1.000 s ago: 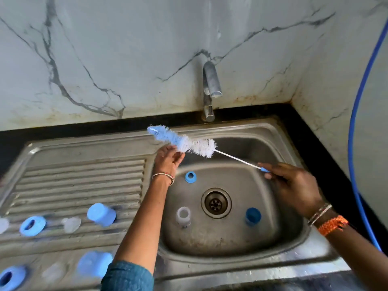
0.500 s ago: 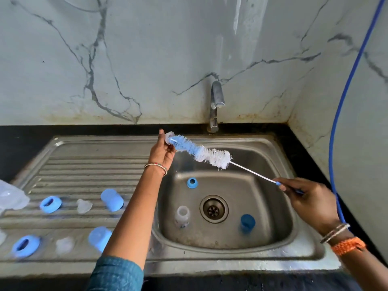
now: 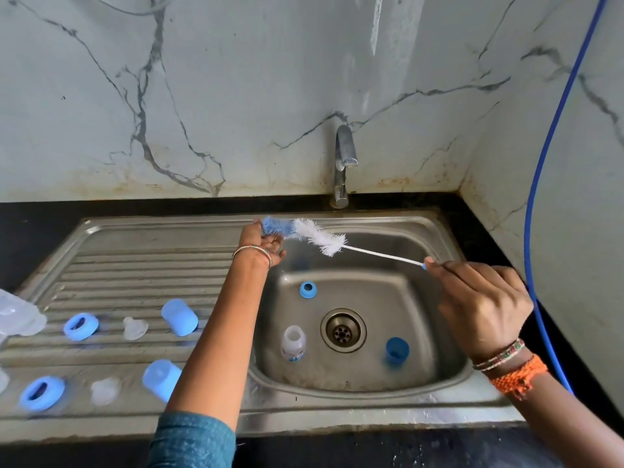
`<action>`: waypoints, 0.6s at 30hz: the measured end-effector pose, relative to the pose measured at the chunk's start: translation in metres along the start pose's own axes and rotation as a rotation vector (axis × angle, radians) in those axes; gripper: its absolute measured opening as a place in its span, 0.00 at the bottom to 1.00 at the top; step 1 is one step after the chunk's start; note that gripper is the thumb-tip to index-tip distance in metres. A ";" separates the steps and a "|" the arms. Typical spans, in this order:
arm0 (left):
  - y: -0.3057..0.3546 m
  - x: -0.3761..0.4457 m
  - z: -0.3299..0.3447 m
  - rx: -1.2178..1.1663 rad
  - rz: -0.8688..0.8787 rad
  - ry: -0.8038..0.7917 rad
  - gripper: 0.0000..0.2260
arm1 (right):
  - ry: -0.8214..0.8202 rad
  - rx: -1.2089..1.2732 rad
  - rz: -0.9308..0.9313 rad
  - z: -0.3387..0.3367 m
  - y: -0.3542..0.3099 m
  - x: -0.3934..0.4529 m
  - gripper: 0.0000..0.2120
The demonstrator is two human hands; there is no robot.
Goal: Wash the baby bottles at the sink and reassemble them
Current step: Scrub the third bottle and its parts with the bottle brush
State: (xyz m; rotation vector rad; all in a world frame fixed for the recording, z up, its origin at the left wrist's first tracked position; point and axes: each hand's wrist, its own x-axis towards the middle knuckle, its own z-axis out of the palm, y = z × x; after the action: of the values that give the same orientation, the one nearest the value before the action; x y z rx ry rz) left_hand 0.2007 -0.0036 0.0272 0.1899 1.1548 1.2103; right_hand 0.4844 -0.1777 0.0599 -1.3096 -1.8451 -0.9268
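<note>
With my right hand (image 3: 483, 305) pinching the bottle brush (image 3: 305, 233) by its handle and my left hand (image 3: 265, 243) cupped around its blue tip, I judged I should steady it before reaching the small bottle (image 3: 293, 342) standing below, between my forearms.

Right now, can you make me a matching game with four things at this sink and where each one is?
Things:
1. bottle brush
2. small clear bottle
3. blue ring
4. blue cap

Places:
A. on the ribbed draining board
B. held up between the left hand and the right hand
C. in the basin, left of the drain
D. in the basin, behind the drain, towards the tap

Pairs: 1-B, 2-C, 3-D, 4-A
</note>
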 end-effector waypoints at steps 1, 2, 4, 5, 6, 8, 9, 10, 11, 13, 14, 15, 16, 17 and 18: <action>0.002 0.000 -0.001 0.014 -0.005 -0.016 0.13 | -0.044 0.018 0.011 0.000 -0.003 0.000 0.13; 0.006 -0.001 -0.003 0.039 -0.004 -0.032 0.11 | -0.096 0.033 0.021 0.000 -0.004 0.000 0.13; 0.011 -0.004 -0.007 0.107 0.012 -0.057 0.09 | -0.206 0.087 0.053 -0.001 -0.007 -0.003 0.12; 0.013 -0.005 -0.010 0.135 0.025 -0.076 0.09 | -0.263 0.120 0.093 -0.002 -0.007 -0.005 0.10; 0.014 -0.007 -0.013 0.160 0.041 -0.105 0.09 | -0.332 0.143 0.154 -0.002 -0.008 -0.007 0.09; 0.014 -0.008 -0.019 0.181 0.094 -0.204 0.09 | -0.649 0.285 0.409 0.005 -0.005 -0.007 0.04; 0.014 -0.008 -0.021 0.174 0.112 -0.260 0.09 | -0.917 0.497 0.626 0.011 -0.001 -0.008 0.04; 0.014 -0.009 -0.023 0.166 0.111 -0.305 0.10 | -1.166 0.779 0.863 0.016 0.002 -0.007 0.07; 0.013 -0.009 -0.025 0.162 0.095 -0.336 0.10 | -1.390 1.045 1.083 0.020 0.005 -0.009 0.08; 0.011 -0.008 -0.029 0.139 0.069 -0.365 0.11 | -1.550 1.375 1.281 0.026 0.009 -0.015 0.05; 0.010 -0.007 -0.030 0.106 0.064 -0.373 0.12 | -1.549 1.432 1.317 0.029 0.009 -0.019 0.05; 0.009 -0.005 -0.031 0.063 0.059 -0.377 0.12 | -1.519 1.411 1.334 0.033 0.008 -0.024 0.08; 0.009 -0.004 -0.033 0.026 0.050 -0.365 0.12 | -1.447 1.309 1.310 0.038 0.005 -0.030 0.11; 0.011 -0.003 -0.035 -0.001 0.032 -0.337 0.12 | -1.347 1.160 1.218 0.040 0.001 -0.033 0.12; 0.012 -0.003 -0.036 -0.005 0.015 -0.294 0.12 | -1.212 0.994 1.080 0.040 -0.005 -0.034 0.09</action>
State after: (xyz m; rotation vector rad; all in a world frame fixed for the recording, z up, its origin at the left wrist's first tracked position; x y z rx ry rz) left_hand 0.1660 -0.0167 0.0207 0.3607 0.8952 1.1545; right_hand 0.4837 -0.1602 0.0101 -1.8346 -1.4122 1.4292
